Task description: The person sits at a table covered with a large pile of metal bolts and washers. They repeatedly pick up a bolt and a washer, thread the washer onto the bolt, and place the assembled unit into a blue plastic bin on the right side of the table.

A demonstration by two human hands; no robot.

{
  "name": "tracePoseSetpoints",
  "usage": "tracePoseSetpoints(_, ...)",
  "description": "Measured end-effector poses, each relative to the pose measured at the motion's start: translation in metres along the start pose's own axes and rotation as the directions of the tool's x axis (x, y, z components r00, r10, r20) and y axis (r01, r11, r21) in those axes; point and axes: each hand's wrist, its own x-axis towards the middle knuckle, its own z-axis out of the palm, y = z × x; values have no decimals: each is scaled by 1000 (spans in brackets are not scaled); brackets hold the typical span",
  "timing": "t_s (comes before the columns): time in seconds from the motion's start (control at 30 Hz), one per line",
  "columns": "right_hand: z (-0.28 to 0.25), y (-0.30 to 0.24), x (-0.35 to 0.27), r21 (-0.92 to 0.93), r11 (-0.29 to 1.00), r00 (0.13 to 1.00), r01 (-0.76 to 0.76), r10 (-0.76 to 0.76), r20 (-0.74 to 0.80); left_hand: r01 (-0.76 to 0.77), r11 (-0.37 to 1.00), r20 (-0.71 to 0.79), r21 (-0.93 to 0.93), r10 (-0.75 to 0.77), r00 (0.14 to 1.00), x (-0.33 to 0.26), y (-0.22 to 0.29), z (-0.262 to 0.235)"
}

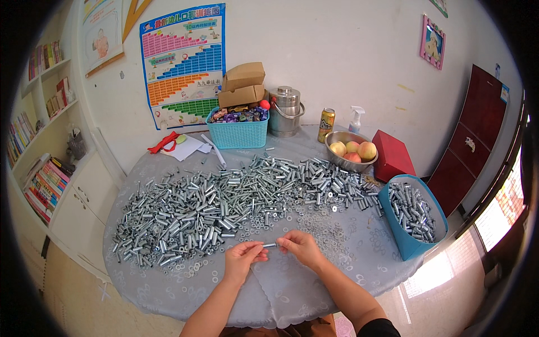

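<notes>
One blue bin (409, 251), right, contains cylindrical metal fasteners (414, 213); one turquoise basket (238, 137), upper centre, holds toy cars (238, 115); one steel bowl (340, 161), upper right, holds red-yellow fruit (367, 151). Lower centre: left hand (243, 260) and right hand (301, 247) pinch one metal sleeve (270, 245), its ends hard to make out.

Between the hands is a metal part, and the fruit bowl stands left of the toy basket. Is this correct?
Not left: the head view shows the fruit bowl standing right of the toy basket. The metal part is indeed between the hands.
</notes>
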Motion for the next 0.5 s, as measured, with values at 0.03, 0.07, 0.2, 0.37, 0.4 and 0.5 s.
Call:
tracePoseSetpoints(0.03, 0, 1, 0, -20, 998, 998, -66, 66, 14, -16, 1000, 4, 20, 16, 1000, -1, 1, 3)
tracePoseSetpoints(0.07, 0, 1, -1, -41, 991, 991, -131, 132, 26, -32, 999, 9, 40, 32, 999, -2, 2, 5)
tracePoseSetpoints(0.2, 2, -9, -3, -140, 967, 976, -215, 216, -7, -5, 1000, -12, 0, 5, 1000, 0, -1, 3)
tracePoseSetpoints(0.37, 7, -9, -3, -23, 996, 995, -86, 84, -55, 32, 994, -88, -108, -41, 995, 6, -9, -6)
tracePoseSetpoints(0.4, 4, -5, -3, -31, 993, 994, -111, 110, -28, 25, 994, -91, -107, -35, 995, 6, -8, -6)
tracePoseSetpoints(0.5, -2, 3, -1, -33, 991, 991, -130, 129, -18, 17, 994, -88, -110, -27, 996, 6, -6, -5)
